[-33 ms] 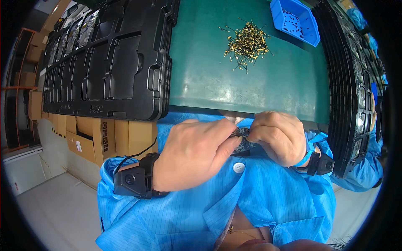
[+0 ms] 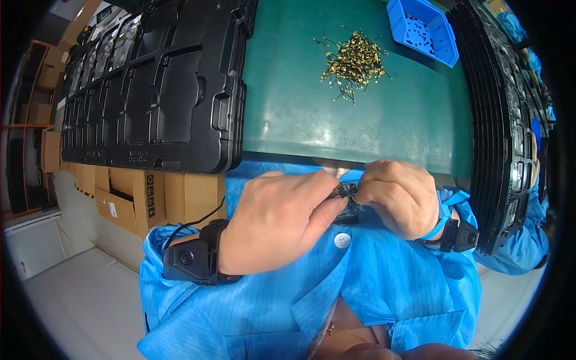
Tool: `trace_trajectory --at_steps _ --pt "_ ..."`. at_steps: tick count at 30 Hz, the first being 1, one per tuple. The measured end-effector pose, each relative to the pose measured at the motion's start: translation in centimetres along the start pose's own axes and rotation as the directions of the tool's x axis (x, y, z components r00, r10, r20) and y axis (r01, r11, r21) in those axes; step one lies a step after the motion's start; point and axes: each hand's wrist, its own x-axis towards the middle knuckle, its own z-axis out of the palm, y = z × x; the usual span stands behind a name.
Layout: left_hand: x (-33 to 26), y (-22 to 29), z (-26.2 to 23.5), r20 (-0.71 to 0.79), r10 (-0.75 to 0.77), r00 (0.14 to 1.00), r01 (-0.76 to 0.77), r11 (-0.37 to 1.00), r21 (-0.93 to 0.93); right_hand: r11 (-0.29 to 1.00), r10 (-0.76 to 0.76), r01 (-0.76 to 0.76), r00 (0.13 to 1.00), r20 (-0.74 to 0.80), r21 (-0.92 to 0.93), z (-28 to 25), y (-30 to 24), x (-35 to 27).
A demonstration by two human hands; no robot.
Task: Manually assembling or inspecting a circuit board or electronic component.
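Close to my chest, just off the near edge of the green table, a small dark circuit board (image 2: 349, 211) is held between my hands. My left hand (image 2: 279, 207) is closed on it, thumb and forefinger pinching its left side. Against the board's right side, my right hand (image 2: 401, 197) has its fingertips pressed together; whatever they grip there is hidden. Farther off on the table lies a loose pile of short black cables with gold-coloured ends (image 2: 355, 63). Fingers cover much of the board.
A black compartment tray (image 2: 180, 102), several boards in its far-left pockets, stands left on the green table (image 2: 360, 129). Small black pieces lie in a blue bin (image 2: 449, 51) at far right. Stacked black trays (image 2: 489, 120) line the right side, near another person's blue sleeve (image 2: 519, 252). Cardboard boxes (image 2: 144, 198) stand lower left.
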Motion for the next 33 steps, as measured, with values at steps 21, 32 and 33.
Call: trace_trajectory --at_steps 21,32,33 --pt "-0.2 0.1 0.3 -0.042 0.063 0.997 -0.061 0.996 0.060 0.967 0.228 -0.214 0.969 -0.096 0.137 0.4 -1.4 -0.7" --pt "0.5 -1.1 0.4 -0.037 0.050 0.998 -0.050 0.999 0.006 0.921 0.317 -0.270 0.938 -0.139 0.280 1.0 -0.5 -1.2" --pt "0.6 -1.1 0.3 0.001 -0.021 1.000 0.021 0.997 -0.077 0.864 0.375 -0.322 0.925 -0.067 0.386 1.0 -0.3 -1.2"
